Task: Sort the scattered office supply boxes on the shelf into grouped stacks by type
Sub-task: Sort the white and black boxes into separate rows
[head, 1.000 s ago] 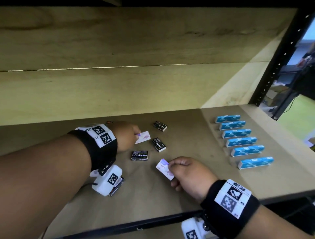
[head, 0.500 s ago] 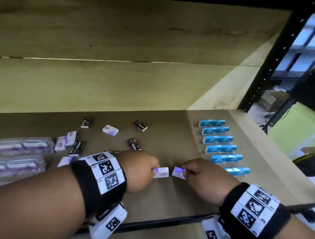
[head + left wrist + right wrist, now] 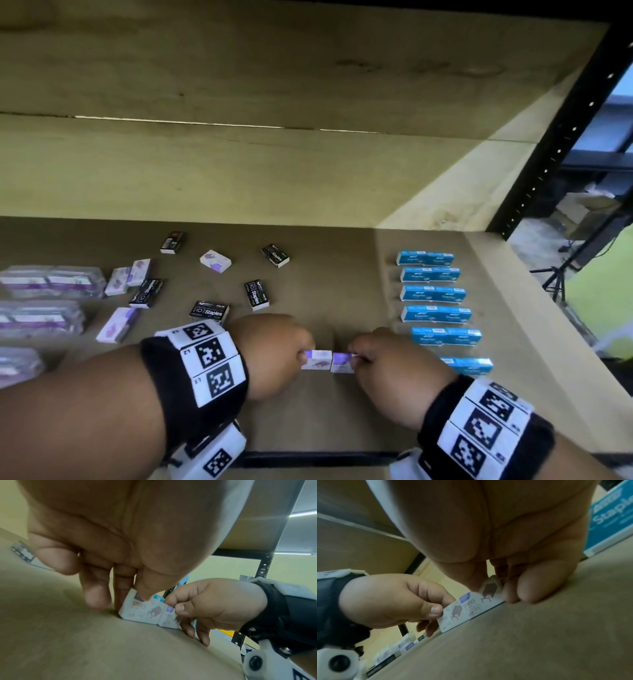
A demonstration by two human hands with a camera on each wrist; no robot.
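Observation:
Two small white-and-purple staples boxes stand side by side on the brown shelf [image 3: 308, 418], near its front middle. My left hand [image 3: 303, 356] pinches the left box [image 3: 317, 359] between thumb and fingers. My right hand [image 3: 356, 359] pinches the right box [image 3: 342, 362] the same way. The left wrist view shows the left box [image 3: 137, 611] and the right box [image 3: 169, 619] touching end to end, their lower edges on the shelf. In the right wrist view the right box [image 3: 489, 595] is partly hidden by my fingers.
A column of blue staples boxes [image 3: 431, 294] lies at the right. Black staples boxes [image 3: 257, 294] and more white-and-purple boxes [image 3: 215, 260] are scattered behind my hands. Clear plastic packs [image 3: 51, 282] sit at far left. A black upright post [image 3: 565, 137] bounds the right side.
Both hands carried their white-and-purple boxes to the front middle of the shelf and brought them together; the boxes now touch. The head view shifted left, showing more boxes.

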